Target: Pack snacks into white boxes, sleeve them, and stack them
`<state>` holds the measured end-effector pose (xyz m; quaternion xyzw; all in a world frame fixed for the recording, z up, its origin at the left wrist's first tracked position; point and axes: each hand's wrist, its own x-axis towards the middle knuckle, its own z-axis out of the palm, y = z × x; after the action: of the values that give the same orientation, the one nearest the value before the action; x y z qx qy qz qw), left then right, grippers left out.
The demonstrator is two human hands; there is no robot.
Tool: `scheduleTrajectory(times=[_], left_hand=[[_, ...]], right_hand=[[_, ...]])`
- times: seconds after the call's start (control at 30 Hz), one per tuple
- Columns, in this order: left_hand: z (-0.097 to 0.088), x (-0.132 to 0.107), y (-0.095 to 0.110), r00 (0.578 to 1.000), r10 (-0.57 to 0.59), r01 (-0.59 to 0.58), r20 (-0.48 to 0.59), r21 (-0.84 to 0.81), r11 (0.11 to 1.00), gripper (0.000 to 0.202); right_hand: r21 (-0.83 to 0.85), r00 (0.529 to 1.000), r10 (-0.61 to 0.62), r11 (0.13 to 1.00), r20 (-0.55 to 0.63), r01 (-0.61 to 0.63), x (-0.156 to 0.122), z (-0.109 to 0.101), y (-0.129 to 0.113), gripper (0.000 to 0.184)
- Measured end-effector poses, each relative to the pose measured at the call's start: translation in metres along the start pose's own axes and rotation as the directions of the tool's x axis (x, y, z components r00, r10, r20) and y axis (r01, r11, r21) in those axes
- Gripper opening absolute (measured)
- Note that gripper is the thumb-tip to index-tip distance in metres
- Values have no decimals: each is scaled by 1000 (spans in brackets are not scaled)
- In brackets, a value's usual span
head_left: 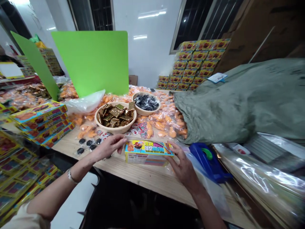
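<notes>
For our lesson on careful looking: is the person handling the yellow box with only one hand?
No. The left hand is at one end of the yellow box and the right hand holds the other.

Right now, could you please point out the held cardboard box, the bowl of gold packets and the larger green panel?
Cardboard box (146, 149): head view, lettered face.
Bowl of gold packets (116, 129): head view, front wall.
Larger green panel (92, 62): head view, broad face.
</notes>
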<state>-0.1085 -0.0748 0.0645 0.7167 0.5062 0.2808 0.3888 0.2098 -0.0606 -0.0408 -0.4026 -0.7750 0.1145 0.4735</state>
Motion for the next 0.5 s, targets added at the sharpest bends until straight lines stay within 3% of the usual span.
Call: scheduleTrajectory(times=[0.17, 0.3, 0.4, 0.5], left_hand=[[9, -3, -16, 999, 19, -24, -49, -96, 995, 38], [21, -2, -33, 968, 159, -171, -195, -45, 984, 30], [36, 4, -44, 952, 196, -253, -234, -245, 936, 26], [53, 20, -51, 965, 84, -187, -247, -427, 885, 34]], right_hand=[[-4, 999, 35, 999, 1, -35, -2, -2, -3, 27], [67, 999, 49, 997, -16, -48, -4, -3, -7, 23], [200, 993, 113, 974, -42, -103, -4, -1, -11, 15], [225, 982, 186, 959, -42, -172, 2, 5, -11, 25]])
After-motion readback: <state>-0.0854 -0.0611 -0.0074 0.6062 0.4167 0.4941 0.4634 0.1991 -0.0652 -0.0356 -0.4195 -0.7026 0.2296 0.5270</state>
